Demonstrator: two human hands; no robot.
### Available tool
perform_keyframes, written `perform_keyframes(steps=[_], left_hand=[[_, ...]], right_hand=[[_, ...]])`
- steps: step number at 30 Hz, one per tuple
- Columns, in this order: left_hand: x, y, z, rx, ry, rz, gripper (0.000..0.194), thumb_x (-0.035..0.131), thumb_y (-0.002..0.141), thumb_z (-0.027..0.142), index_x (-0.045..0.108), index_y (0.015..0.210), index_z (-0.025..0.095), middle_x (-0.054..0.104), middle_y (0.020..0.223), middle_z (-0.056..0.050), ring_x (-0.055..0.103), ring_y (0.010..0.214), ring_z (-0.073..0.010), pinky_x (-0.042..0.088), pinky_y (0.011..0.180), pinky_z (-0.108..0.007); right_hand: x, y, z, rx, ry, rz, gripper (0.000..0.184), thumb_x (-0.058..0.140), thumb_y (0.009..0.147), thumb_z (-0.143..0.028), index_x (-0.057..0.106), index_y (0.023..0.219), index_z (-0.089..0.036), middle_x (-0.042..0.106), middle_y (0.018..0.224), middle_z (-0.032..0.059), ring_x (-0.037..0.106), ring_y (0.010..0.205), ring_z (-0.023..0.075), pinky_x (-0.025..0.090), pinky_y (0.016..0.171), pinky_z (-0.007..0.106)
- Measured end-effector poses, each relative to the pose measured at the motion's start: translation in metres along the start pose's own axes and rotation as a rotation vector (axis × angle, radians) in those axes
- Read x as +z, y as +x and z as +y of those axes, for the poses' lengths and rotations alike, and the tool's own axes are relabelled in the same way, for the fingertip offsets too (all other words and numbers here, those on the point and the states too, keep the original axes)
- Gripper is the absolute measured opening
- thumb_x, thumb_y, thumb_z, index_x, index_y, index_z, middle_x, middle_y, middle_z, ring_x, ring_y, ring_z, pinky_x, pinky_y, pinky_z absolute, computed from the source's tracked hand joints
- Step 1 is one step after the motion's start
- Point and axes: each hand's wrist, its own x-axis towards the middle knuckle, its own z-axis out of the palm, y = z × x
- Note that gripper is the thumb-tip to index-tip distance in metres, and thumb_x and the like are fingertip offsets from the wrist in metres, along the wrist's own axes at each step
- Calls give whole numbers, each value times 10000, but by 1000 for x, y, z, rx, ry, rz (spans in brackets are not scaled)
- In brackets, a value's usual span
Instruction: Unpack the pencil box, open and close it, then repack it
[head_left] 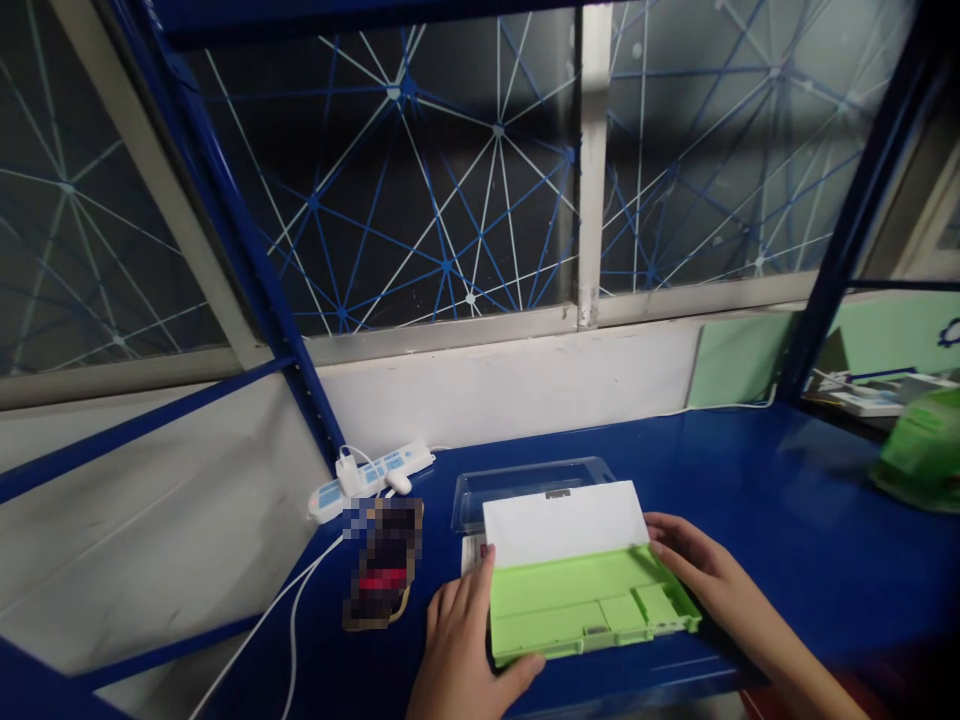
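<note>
A green pencil case [559, 600] lies on the blue tabletop, with its white lid [566, 525] raised and tilted back. Its shallow tray has moulded compartments at the right and holds no loose items that I can see. My left hand [461, 640] grips the left side, fingers along the edge and thumb at the front corner. At the right, my right hand [694, 560] holds the case near the hinge, its thumb by the lid's edge and its fingers partly behind. Behind the lid sits a clear plastic tray [532, 475], partly covered.
A phone [386, 565] lies to the left. Beyond it is a white power strip [371, 480] with plugs, and white cables [294, 625] trail over the table's left edge. A green bag [922, 450] stands at the far right. Blue posts and a window rise behind.
</note>
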Motion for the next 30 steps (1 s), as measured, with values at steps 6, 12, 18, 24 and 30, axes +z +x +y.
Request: perform_keyframes(steps=[6,12,18,24,30], left_hand=[[14,-2,-8,-18,-77,122,1089,731,745,283,55,1600,291,574,1380,-116,486,1281,-367,352,1089,-522],[15,-1,-10,34,-43,153,795,521,943,411,92,1599,274,582,1353,-143,529,1243,-356,386,1058,-549],[6,1,-5,-27,-56,147,612,421,981,490,344,1534,241,629,1296,-135,589,1183,-313,457,1013,-496],[6,1,-10,-76,-81,165,509,405,981,484,522,1390,206,623,1324,-131,570,1251,-296,466,1046,-476],[13,1,-12,11,-54,166,534,497,950,459,482,1409,185,543,1427,-152,491,1351,-319,405,1118,-494]], right_hand=[[0,-1,-4,-54,6,-17,479,623,856,-634,634,1105,-225,723,1085,94,682,1015,268,553,887,379],[-5,-1,-1,-106,-40,-87,428,695,813,-586,666,1046,-228,714,1091,85,656,1063,301,531,911,401],[-7,-5,1,-206,-177,-253,570,812,724,-483,636,1213,-249,612,1354,96,537,1289,326,430,1077,428],[-1,-5,5,-164,-258,-170,541,803,751,-448,635,1222,-242,674,1278,82,609,1207,304,457,1048,391],[2,-4,4,-120,-308,-122,403,604,905,-529,665,1157,-220,737,1143,76,654,1104,315,520,939,380]])
